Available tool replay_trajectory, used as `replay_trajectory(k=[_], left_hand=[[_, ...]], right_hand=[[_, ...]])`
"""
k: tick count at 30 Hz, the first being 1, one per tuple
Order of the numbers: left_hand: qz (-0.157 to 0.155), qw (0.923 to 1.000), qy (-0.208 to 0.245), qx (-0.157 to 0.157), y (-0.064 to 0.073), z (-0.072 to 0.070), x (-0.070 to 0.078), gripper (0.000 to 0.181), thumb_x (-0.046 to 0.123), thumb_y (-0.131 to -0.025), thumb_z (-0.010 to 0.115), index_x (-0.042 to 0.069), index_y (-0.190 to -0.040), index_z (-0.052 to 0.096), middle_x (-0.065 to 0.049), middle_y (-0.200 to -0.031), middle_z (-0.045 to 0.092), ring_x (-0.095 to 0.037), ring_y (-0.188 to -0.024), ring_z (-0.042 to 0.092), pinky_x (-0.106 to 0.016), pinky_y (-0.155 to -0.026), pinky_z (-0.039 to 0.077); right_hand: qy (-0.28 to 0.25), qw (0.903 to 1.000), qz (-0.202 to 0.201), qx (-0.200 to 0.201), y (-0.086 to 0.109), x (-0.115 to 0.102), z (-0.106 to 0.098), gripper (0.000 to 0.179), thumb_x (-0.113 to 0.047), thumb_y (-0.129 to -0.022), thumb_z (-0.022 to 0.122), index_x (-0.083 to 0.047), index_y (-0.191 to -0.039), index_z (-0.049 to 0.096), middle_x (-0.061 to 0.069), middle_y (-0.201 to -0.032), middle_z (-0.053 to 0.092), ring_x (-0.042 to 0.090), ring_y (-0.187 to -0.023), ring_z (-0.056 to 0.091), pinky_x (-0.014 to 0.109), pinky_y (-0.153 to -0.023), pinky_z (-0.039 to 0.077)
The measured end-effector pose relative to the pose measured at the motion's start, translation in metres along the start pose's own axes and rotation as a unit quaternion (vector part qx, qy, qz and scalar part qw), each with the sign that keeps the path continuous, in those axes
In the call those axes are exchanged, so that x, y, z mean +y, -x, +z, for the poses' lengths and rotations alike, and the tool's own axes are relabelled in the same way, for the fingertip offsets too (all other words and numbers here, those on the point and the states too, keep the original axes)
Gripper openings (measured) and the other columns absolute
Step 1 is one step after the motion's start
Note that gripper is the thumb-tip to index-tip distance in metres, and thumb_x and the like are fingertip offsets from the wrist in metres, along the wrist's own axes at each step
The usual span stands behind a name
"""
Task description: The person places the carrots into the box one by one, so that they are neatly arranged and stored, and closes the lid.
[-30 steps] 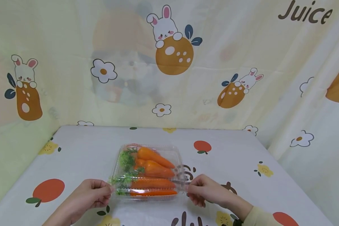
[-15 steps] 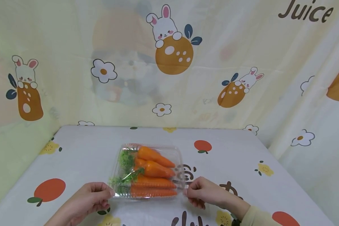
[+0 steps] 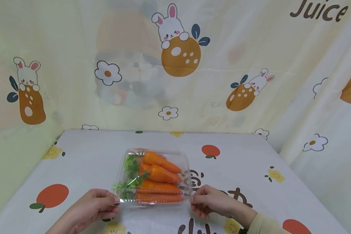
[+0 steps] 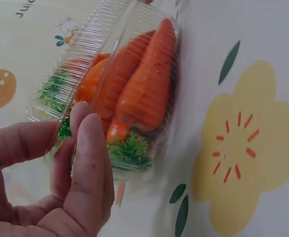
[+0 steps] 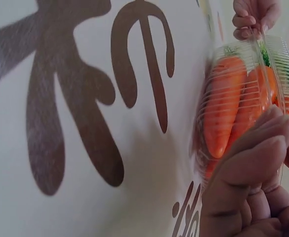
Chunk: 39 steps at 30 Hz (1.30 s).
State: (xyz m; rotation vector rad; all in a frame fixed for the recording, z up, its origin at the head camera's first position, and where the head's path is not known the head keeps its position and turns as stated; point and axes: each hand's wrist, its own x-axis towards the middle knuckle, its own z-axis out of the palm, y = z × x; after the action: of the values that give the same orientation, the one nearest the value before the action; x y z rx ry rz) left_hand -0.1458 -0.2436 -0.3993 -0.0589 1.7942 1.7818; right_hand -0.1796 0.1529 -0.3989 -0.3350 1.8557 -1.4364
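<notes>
While the clear box of carrots lies crosswise on the surface, left hand and right hand pinch its near corners, equally close.

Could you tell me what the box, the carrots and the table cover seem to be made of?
Box: thin clear plastic, glossy, with ribbed walls you can see through. Carrots: probably plastic fakes, given the even orange, slight sheen and stiff, frilly green tops. Table cover: likely printed cloth or soft vinyl, matte white with fruit and flower prints; the pictures leave it open.
</notes>
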Motion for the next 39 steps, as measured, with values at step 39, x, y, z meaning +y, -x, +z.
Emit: replay_trajectory(k=[39], left_hand=[[-0.002,0.993,0.111,0.039,0.0,0.008,-0.006,0.007,-0.001,-0.101,0.055,0.002,-0.095,0.054,-0.01,-0.095,0.079,-0.016,-0.09,0.078,-0.027,-0.081,0.063]], right_hand=[[0.002,0.9987,-0.021,0.046,-0.002,0.004,0.006,0.026,-0.014,-0.099,0.054,-0.003,-0.077,0.063,-0.007,-0.06,0.057,0.004,-0.051,0.045,0.017,-0.048,0.041]])
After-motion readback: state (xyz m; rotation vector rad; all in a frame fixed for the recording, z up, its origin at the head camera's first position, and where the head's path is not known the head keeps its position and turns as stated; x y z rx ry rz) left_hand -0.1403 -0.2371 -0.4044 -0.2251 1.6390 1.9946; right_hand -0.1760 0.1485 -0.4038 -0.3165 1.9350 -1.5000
